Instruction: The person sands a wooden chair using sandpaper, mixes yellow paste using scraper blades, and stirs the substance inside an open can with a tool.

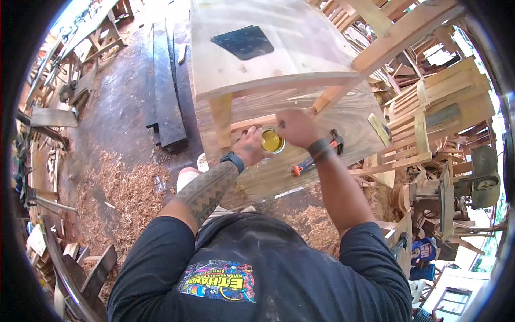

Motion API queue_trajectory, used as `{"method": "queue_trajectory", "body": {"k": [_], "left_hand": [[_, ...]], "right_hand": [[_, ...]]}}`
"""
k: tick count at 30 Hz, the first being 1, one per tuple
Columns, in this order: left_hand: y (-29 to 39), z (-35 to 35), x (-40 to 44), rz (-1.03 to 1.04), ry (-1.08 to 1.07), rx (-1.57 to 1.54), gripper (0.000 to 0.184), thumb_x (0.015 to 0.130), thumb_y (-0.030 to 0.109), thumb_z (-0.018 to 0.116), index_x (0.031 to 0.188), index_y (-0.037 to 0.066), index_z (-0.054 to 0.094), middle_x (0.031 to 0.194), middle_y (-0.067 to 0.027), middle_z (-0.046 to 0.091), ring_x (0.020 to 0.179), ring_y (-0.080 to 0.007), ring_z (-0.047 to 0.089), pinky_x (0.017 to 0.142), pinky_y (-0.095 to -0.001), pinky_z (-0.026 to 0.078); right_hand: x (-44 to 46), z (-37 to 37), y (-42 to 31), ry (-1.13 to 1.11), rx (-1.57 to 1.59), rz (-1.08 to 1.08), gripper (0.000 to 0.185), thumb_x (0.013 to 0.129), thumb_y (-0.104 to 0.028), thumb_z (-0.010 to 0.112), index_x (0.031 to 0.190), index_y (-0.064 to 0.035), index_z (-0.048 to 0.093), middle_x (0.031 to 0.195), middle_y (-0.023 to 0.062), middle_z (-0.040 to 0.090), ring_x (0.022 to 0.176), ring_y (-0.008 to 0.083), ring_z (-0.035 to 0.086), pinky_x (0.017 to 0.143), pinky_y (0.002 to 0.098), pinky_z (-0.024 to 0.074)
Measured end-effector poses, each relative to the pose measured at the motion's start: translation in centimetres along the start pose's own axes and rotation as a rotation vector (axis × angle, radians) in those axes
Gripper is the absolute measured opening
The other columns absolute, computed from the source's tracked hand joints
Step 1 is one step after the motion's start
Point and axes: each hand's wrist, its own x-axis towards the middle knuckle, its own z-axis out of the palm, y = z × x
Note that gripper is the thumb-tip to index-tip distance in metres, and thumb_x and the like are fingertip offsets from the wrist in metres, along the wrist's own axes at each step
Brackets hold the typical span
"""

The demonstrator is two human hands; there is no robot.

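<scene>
My left hand (250, 146), with a watch on its wrist, has its fingers around the side of a small round container of yellow liquid (272, 140). Just to the right, my right hand (296, 127) is blurred and curled closed near the container's rim. What its fingers hold is hidden. A hammer (317, 155) with an orange and black handle lies on the wooden board (252, 185), right of the container. Beyond my hands stands a pale wooden piece (316, 48) with a flat top and legs, and a dark flat sheet (244, 42) rests on it.
Long dark planks (165, 91) lie on the floor at the left, near heaps of wood shavings (126, 188). Slatted wooden furniture parts (413, 129) are stacked at the right. A small pale strip (379, 129) lies at the board's right edge.
</scene>
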Motion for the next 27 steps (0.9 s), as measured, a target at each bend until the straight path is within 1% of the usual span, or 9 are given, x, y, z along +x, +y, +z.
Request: {"method": "queue_trajectory", "body": {"k": [4,5,8,9,15,18,21,24,27], "left_hand": [[-0.2,-0.2,0.4,-0.008,-0.039,-0.009,0.110,0.074,0.061,0.086,0.154,0.000,0.039,0.150,-0.0257,0.045,0.139,-0.0475,0.046,0.116,-0.0519,0.042],[-0.4,-0.3,0.5,-0.006,-0.038,-0.012,0.111,0.074,0.061,0.086,0.154,0.000,0.039,0.151,-0.0261,0.045,0.139,-0.0477,0.046,0.116,-0.0518,0.042],[-0.7,0.5,-0.2,0.014,-0.018,-0.025,0.112,0.074,0.062,0.086,0.153,-0.001,0.039,0.152,-0.0269,0.044,0.140,-0.0481,0.045,0.117,-0.0514,0.041],[-0.7,0.4,-0.2,0.016,-0.015,-0.032,0.112,0.073,0.062,0.086,0.153,-0.002,0.039,0.153,-0.0269,0.044,0.140,-0.0481,0.045,0.117,-0.0513,0.041],[-0.2,-0.4,-0.3,0.030,-0.012,0.031,0.110,0.075,0.060,0.086,0.152,-0.003,0.040,0.153,-0.0270,0.044,0.139,-0.0482,0.047,0.115,-0.0517,0.043],[-0.2,-0.4,0.6,0.036,-0.021,0.043,0.110,0.076,0.060,0.086,0.153,-0.003,0.039,0.155,-0.0278,0.042,0.139,-0.0487,0.046,0.115,-0.0521,0.043],[-0.2,0.4,-0.1,0.004,-0.025,0.038,0.111,0.076,0.061,0.085,0.154,-0.002,0.037,0.156,-0.0283,0.041,0.141,-0.0488,0.045,0.116,-0.0519,0.043],[-0.9,0.6,0.0,0.011,0.005,0.036,0.115,0.073,0.064,0.085,0.153,-0.003,0.038,0.154,-0.0294,0.043,0.142,-0.0478,0.044,0.117,-0.0510,0.042],[-0.7,0.3,0.5,0.032,-0.030,0.033,0.117,0.072,0.068,0.084,0.153,-0.004,0.038,0.153,-0.0301,0.044,0.142,-0.0475,0.045,0.117,-0.0507,0.041]], "right_hand": [[-1.0,3.2,1.2,0.013,0.148,-0.071,0.029,0.081,-0.035,0.067,0.086,-0.0067,0.069,0.082,0.0190,0.068,0.085,0.0404,0.067,0.076,0.0525,0.0513],[-0.4,2.9,2.7,0.013,0.053,-0.129,0.027,0.079,-0.032,0.070,0.087,-0.0061,0.069,0.082,0.0191,0.068,0.085,0.0404,0.066,0.075,0.0510,0.0518],[-0.5,-4.5,-0.2,-0.094,-0.016,0.008,0.020,0.078,-0.027,0.071,0.088,-0.0095,0.070,0.088,0.0130,0.072,0.088,0.0363,0.069,0.079,0.0501,0.0522],[-0.5,-5.0,0.1,-0.044,0.038,-0.021,0.019,0.074,-0.026,0.074,0.083,-0.0098,0.070,0.084,0.0122,0.071,0.086,0.0357,0.070,0.074,0.0494,0.0517],[-0.6,3.0,1.8,-0.135,0.114,-0.013,0.028,0.073,-0.031,0.079,0.079,-0.0059,0.067,0.082,0.0171,0.068,0.081,0.0382,0.067,0.074,0.0483,0.0515],[0.1,0.0,1.9,-0.072,0.056,-0.121,0.027,0.075,-0.032,0.076,0.079,-0.0066,0.068,0.083,0.0175,0.069,0.082,0.0390,0.067,0.073,0.0491,0.0516],[-0.1,-4.0,-0.1,-0.042,0.124,-0.041,0.027,0.074,-0.032,0.075,0.079,-0.0068,0.067,0.082,0.0181,0.068,0.082,0.0401,0.067,0.073,0.0506,0.0514],[-0.1,-0.2,0.4,-0.020,0.000,-0.070,0.020,0.076,-0.027,0.069,0.078,-0.0073,0.064,0.081,0.0183,0.069,0.081,0.0411,0.066,0.073,0.0512,0.0514],[0.0,2.1,1.0,-0.067,0.106,-0.060,0.020,0.074,-0.026,0.069,0.077,-0.0075,0.063,0.080,0.0176,0.068,0.078,0.0409,0.065,0.071,0.0501,0.0507]]}}
